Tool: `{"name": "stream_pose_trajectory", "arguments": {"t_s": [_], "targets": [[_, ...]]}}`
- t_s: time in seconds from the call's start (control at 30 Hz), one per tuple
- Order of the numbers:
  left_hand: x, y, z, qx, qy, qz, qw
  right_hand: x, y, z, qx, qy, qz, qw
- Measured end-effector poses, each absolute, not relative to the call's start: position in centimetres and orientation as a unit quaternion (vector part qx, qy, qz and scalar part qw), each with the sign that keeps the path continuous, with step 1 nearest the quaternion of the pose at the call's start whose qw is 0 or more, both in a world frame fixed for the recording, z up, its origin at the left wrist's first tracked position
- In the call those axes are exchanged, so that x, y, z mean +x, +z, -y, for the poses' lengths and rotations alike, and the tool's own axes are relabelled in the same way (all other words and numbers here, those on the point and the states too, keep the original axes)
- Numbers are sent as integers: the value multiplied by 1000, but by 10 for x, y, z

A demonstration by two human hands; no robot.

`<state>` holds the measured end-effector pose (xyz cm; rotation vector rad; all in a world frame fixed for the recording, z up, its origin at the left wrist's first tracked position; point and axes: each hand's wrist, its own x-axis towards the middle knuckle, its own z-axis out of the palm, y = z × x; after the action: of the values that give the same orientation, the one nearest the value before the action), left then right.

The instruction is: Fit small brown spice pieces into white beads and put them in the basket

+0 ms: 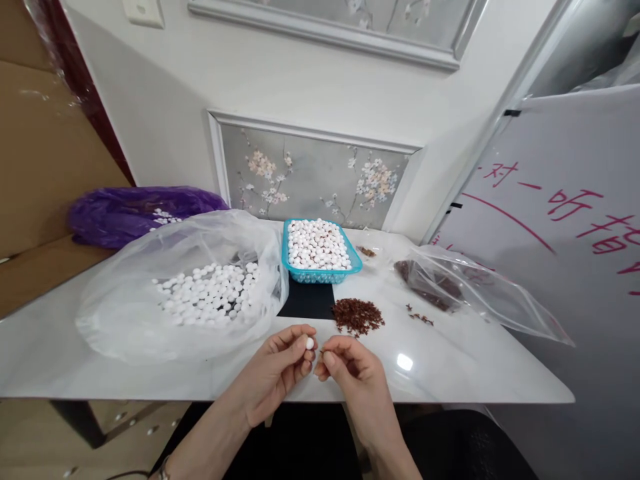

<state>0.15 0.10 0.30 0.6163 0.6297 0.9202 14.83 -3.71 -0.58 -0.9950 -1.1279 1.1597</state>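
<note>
Between the thumb and fingers of my left hand [287, 363] is a small white ball [309, 343]. Close beside it, my right hand [355, 373] pinches something tiny at its fingertips; it is mostly hidden, with only a dark brown bit showing. Just beyond my hands lies a pile of small reddish-brown stalk-like pieces [357, 316]. Behind that, a turquoise basket [323, 276] is full of white balls, some with brown specks. To the left, an open clear plastic bag [125, 313] holds many loose white balls [210, 293].
A zip bag [500, 293] with reddish-brown contents lies at the right, near a few scattered brown pieces [420, 315]. A purple bag [145, 207] sits at the back left by a cardboard box [45, 153]. A whiteboard [565, 167] with red writing borders the table's right side.
</note>
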Motion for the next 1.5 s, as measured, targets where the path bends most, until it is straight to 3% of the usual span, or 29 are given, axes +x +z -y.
{"name": "stream_pose_trajectory", "arguments": {"t_s": [0.2, 0.57, 1.5], "targets": [[4, 3, -1, 359, 418, -254, 795, 142, -1, 38, -427, 465, 515, 580], [3, 2, 0, 348, 424, -296, 782, 136, -7, 38, -478, 292, 591, 580], [4, 4, 1, 362, 445, -311, 758, 130, -2, 35, -481, 164, 640, 577]]}}
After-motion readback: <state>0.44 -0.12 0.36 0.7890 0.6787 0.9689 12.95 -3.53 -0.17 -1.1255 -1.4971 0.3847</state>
